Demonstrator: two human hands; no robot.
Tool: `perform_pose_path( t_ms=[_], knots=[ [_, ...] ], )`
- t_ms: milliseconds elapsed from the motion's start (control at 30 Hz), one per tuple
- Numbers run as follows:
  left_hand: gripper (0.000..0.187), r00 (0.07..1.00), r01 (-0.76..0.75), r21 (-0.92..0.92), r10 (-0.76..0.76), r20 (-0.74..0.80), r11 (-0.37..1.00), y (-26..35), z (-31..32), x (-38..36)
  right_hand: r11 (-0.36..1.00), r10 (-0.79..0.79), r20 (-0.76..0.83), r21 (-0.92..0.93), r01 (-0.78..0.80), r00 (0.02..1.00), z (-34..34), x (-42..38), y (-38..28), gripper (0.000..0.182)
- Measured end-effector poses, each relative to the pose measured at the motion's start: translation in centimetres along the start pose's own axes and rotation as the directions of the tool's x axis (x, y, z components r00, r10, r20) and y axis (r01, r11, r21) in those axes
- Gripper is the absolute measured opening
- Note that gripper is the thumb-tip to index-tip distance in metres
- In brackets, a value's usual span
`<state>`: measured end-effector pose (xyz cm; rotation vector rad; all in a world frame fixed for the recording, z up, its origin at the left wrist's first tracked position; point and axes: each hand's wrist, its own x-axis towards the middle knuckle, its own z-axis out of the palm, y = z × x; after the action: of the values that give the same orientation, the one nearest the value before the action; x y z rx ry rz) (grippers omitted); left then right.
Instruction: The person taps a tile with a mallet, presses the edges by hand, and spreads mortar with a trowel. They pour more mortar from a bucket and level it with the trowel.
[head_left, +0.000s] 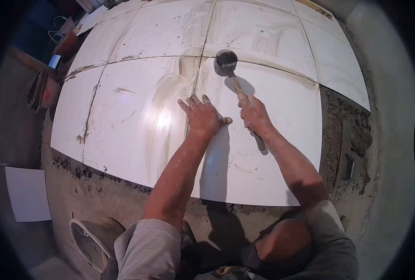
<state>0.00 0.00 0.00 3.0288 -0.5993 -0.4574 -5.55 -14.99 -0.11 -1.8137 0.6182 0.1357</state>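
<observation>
1. The mallet with a round black head and pale wooden handle [225, 63] lies over the large white square tile [282, 154], its head beyond the right fingertips. The right hand hides part of the handle, and its lower end is hard to make out against shadow; whether the head touches the tile cannot be told.
2. The tile is glossy, with faint brown smears. The left hand and forearm cover part of its left edge.
3. The right hand [255, 114] has its fingers closed around the handle.
4. The left hand [202, 119] is open, fingers spread, thumb out toward the right hand, over the dark joint beside that tile; firm contact is unclear.
5. Left of the left fingers is another white tile with a broad brown smear [128, 102].
6. Well right of the right fingers is rough dark-grey mortar [358, 135].
7. Nearer the body, left of both hands, is a grey bucket [93, 242], partly hidden by a sleeve.
</observation>
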Motion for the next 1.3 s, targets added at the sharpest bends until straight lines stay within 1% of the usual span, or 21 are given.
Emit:
perform_pose_path(
  t_ms=[67, 100, 167, 200, 267, 367, 500, 567, 600, 667, 700, 767, 800, 867, 900, 967, 1100, 1167, 1200, 1233, 1300],
  knots=[
    [0.108, 0.999, -0.012, -0.006, 0.011, -0.046, 1.0, 0.0, 0.3, -0.1, 0.993, -0.102, -0.065, -0.061, 0.098, 0.993, 0.1, -0.2, -0.2, 0.041],
    [0.108, 0.999, -0.013, -0.021, 0.012, -0.044, 1.0, 0.2, 0.5, 0.2, 0.993, -0.1, -0.066, -0.075, 0.095, 0.993, 0.1, 0.2, -0.1, 0.041],
    [0.108, 0.999, -0.015, -0.007, 0.015, -0.033, 1.0, 0.5, 0.2, 0.1, 0.967, 0.083, -0.004, -0.242, -0.082, 0.997, 0.2, 0.8, 0.0, 0.049],
    [0.108, 0.999, -0.014, -0.003, 0.014, -0.035, 1.0, 0.5, 0.1, -0.1, 0.968, 0.081, -0.003, -0.239, -0.079, 0.997, 0.5, 1.0, 0.4, 0.049],
    [0.11, 0.999, -0.013, -0.027, 0.012, -0.039, 1.0, 0.4, -0.1, 0.0, 0.96, -0.079, -0.062, -0.272, 0.059, 0.995, 0.8, 1.9, 1.1, 0.05],
    [0.111, 1.0, 0.012, -0.002, -0.012, -0.023, 1.0, 0.1, 0.4, 0.4, 0.974, -0.021, -0.058, -0.226, 0.008, 0.998, 0.6, 0.3, 0.5, 0.051],
    [0.112, 0.999, 0.014, -0.024, -0.015, -0.03, 1.0, 0.1, 0.3, 0.3, 0.97, -0.013, -0.087, -0.243, -0.008, 0.996, 0.6, 1.1, 3.0, 0.048],
    [0.112, 0.999, 0.045, -0.004, -0.045, 0.024, 0.999, 0.3, -0.2, 0.4, 0.979, -0.002, -0.097, -0.201, -0.017, 0.995, 0.2, 0.4, 2.8, 0.046],
    [0.112, 0.999, 0.042, -0.004, -0.042, 0.023, 0.999, 0.2, -0.2, 0.4, 0.98, -0.002, -0.1, -0.2, -0.018, 0.995, 0.0, 0.0, 2.6, 0.046],
    [0.112, 0.999, 0.03, -0.003, -0.03, 0.011, 1.0, 0.2, -0.1, 0.3, 0.996, 0.012, -0.085, -0.089, -0.02, 0.996, -0.4, -1.1, 2.4, 0.044],
    [0.112, 1.0, 0.027, -0.005, -0.027, 0.01, 1.0, 0.2, -0.2, 0.3, 0.996, 0.012, -0.088, -0.091, -0.02, 0.996, -0.6, -1.7, 2.3, 0.044],
    [0.112, 1.0, 0.023, 0.014, -0.023, 0.017, 1.0, 0.2, -0.2, 0.3, 0.996, 0.087, -0.06, 0.021, -0.086, 0.994, -1.0, -2.9, 2.4, 0.042],
    [0.112, 1.0, 0.022, 0.013, -0.022, 0.019, 1.0, 0.1, -0.1, 0.3, 0.996, 0.089, -0.06, 0.019, -0.088, 0.994, -1.2, -3.4, 2.9, 0.042],
    [0.112, 1.0, 0.012, 0.048, -0.011, -0.024, 0.999, 0.1, 0.1, 0.4, 0.998, 0.028, -0.043, 0.059, -0.025, 0.999, -1.6, -3.9, 3.9, 0.041],
    [0.112, 1.0, 0.009, 0.048, -0.008, -0.027, 0.999, 0.0, 0.2, 0.4, 0.998, 0.026, -0.047, 0.06, -0.023, 0.999, -1.8, -4.1, 3.7, 0.041],
    [0.112, 0.999, -0.028, 0.044, 0.03, -0.033, 0.999, -0.1, 0.4, 0.5, 0.996, 0.079, -0.023, 0.045, -0.078, 0.997, -1.8, -4.4, 3.0, 0.041],
    [0.111, 1.0, -0.002, 0.057, 0.002, -0.01, 0.998, 0.3, -0.3, 0.1, 0.997, 0.061, -0.014, 0.038, -0.06, 0.998, -1.5, -3.4, 1.6, 0.04],
    [0.112, 1.0, -0.013, 0.066, 0.013, -0.005, 0.998, 0.2, -0.3, 0.1, 0.999, 0.028, 0.044, 0.039, -0.029, 0.999, -1.4, -2.9, 1.0, 0.041],
    [0.112, 1.0, -0.009, 0.068, 0.009, -0.004, 0.998, 0.1, -0.2, 0.2, 0.998, 0.03, 0.036, 0.045, -0.032, 0.999, -1.3, -3.1, 0.1, 0.042],
    [0.113, 0.999, -0.019, 0.072, 0.021, -0.029, 0.997, 0.1, 0.0, 0.2, 0.998, 0.032, 0.039, 0.046, -0.034, 0.999, -1.2, -3.0, -0.3, 0.042],
    [0.114, 0.998, -0.03, 0.077, 0.034, -0.047, 0.997, 0.0, 0.3, 0.2, 0.995, -0.063, 0.007, 0.079, 0.062, 0.998, -1.1, -2.6, -0.8, 0.042]
  ],
)
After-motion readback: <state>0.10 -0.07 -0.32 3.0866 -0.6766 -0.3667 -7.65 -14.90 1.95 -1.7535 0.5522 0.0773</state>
